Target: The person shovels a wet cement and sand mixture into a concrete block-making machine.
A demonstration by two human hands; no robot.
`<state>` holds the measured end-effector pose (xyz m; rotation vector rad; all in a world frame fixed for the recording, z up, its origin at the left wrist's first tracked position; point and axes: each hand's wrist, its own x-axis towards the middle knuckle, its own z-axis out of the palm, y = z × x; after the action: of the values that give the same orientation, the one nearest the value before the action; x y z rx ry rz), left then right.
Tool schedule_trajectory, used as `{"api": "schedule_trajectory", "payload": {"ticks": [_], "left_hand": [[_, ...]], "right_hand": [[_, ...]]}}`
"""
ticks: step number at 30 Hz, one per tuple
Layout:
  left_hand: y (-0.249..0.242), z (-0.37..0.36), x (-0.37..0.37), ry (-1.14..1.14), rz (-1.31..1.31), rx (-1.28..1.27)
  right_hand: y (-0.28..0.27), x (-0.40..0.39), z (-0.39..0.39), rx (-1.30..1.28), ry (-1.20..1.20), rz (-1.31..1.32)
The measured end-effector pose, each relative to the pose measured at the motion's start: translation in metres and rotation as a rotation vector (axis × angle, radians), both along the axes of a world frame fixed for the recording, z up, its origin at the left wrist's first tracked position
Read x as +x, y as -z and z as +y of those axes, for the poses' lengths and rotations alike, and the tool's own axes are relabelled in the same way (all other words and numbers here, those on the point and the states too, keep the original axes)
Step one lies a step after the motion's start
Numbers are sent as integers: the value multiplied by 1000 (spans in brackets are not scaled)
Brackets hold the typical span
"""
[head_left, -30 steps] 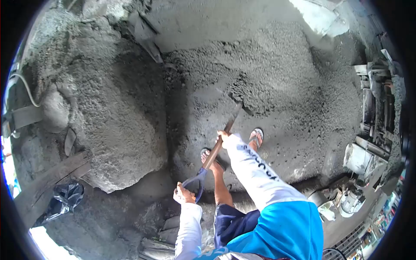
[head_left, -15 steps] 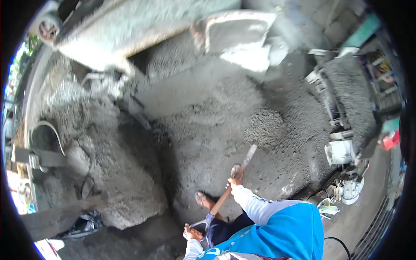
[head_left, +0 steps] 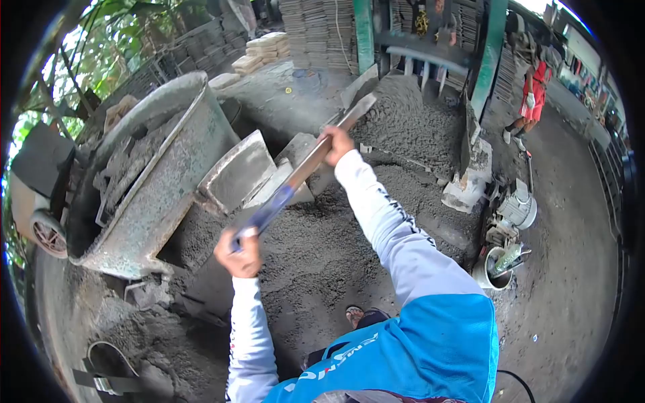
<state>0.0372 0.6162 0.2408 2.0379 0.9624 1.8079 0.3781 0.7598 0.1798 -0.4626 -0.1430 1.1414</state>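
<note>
A shovel [head_left: 308, 166] with a wooden shaft and a blue handle slants up across the view. My left hand [head_left: 240, 254] is closed round its blue grip end. Farther up the shaft, my right hand [head_left: 338, 144] is wrapped round the wood. The metal end of the shaft reaches the heap of wet grey mix [head_left: 410, 121] at the far side; I cannot make out the blade there. Below my hands, loose grey mix [head_left: 316, 248] covers the ground.
A large pale-green metal drum [head_left: 158, 185] stands at left, with a metal chute [head_left: 238, 173] beside it. At right are a motor [head_left: 519, 207] and a white bucket [head_left: 494, 269]. A person in red [head_left: 534, 94] stands farther back. Green posts [head_left: 488, 57] rise behind the heap.
The view has tilted up. Both hands have lifted and swung the shovel forward, away from my body, toward the far heap. The lump of mix seen at its end before cannot be made out.
</note>
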Motion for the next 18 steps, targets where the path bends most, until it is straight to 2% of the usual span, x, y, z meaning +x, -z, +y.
{"api": "schedule_trajectory", "payload": {"ticks": [1,3,5,7,9,11,14,17,18], "left_hand": [[-18,1,19,107,168,226],[-36,-14,54,347,430,462],[-8,-47,68,412,764,386],[64,-70,76,507,809,225],[121,-98,65,433,926,109],[153,-117,29,465,911,27],[202,-146,-48,410,902,-123],[241,-169,-140,286,838,-166],[238,-182,-165,194,819,-173]], "right_hand": [[4,28,1,58,52,10],[5,64,-37,57,90,-16],[35,91,-75,23,88,-175],[45,79,-121,-276,84,-146],[82,65,-144,-292,7,-162],[71,13,-181,-212,-28,-173],[86,-50,-211,-98,-248,-71],[100,-125,-230,-39,-424,38],[107,-152,-235,-29,-459,97]]}}
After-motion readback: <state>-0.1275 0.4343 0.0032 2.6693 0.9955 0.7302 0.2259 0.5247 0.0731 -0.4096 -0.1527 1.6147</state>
